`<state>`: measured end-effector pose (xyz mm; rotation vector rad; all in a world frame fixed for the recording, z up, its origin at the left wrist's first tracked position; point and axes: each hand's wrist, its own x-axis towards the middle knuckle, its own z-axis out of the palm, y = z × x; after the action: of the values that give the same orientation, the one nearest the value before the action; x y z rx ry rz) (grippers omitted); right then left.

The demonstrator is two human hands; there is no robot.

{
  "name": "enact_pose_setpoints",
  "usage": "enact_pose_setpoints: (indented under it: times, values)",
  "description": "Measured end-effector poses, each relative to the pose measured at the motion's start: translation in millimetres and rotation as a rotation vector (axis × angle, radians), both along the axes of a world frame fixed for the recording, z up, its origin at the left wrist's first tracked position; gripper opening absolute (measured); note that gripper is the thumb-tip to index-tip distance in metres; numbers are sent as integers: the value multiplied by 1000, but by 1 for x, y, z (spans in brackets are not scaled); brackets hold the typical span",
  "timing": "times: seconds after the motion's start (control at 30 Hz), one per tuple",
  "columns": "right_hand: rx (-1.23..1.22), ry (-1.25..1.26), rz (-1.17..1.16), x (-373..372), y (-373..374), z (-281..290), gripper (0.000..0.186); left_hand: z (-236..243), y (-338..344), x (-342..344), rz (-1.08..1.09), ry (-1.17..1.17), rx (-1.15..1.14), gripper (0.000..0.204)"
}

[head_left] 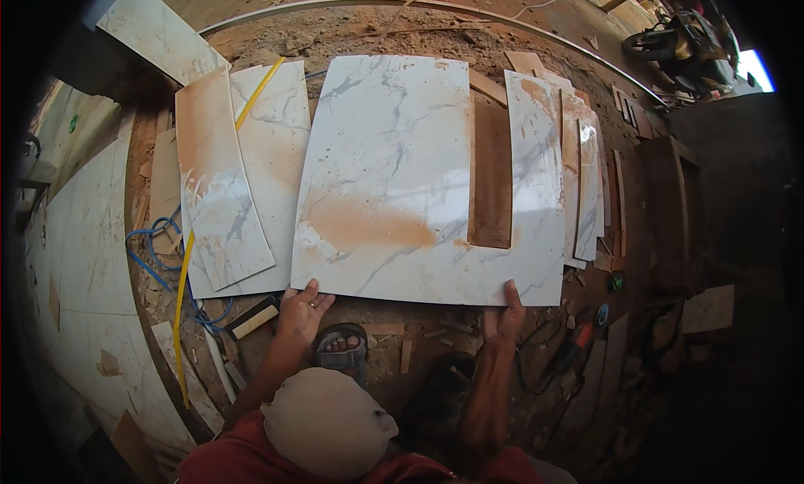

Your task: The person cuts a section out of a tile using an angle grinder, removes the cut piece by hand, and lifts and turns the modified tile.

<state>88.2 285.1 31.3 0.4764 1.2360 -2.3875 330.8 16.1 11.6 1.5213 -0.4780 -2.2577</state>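
Note:
A large white marble-patterned tile [385, 166] with grey veins and brown dust smears lies in front of me. A long rectangular notch is cut into it from its far edge, right of the middle. My left hand [303, 310] grips the near edge at the left corner, thumb at the edge and fingers partly beneath. Near the right corner, my right hand [502, 315] holds the same edge, thumb up against it. The fingers under the tile are partly hidden. Left of it, a narrower tile piece [222, 191] rests over another tile [280, 107], with a yellow strip [182, 308] running between them.
Several tile offcuts [588, 191] are stacked at the right. A blue cord [151, 254] lies at the left, above a pale-faced block [254, 318]. A red and black power tool [576, 343] sits on the right-hand ground. A motorbike [682, 48] stands at the far right.

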Motion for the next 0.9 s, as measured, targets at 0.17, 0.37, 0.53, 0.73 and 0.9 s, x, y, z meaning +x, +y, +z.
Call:
enact_pose_setpoints:
  times: [0.17,0.37,0.53,0.73,0.9]
  values:
    - [191,228,72,-21,3,43,54,5,6,0,-29,140,102,28]
    - [336,410,135,-75,-2,91,57,-1,29,-23,-19,253,257,24]
    - [385,428,206,-118,-11,125,55,10,46,-56,-70,310,413,27]
    - [493,583,229,-165,-41,167,53,16,60,-81,-63,426,500,24]
    - [498,701,328,-169,-59,200,53,11,69,-93,-81,497,515,21]
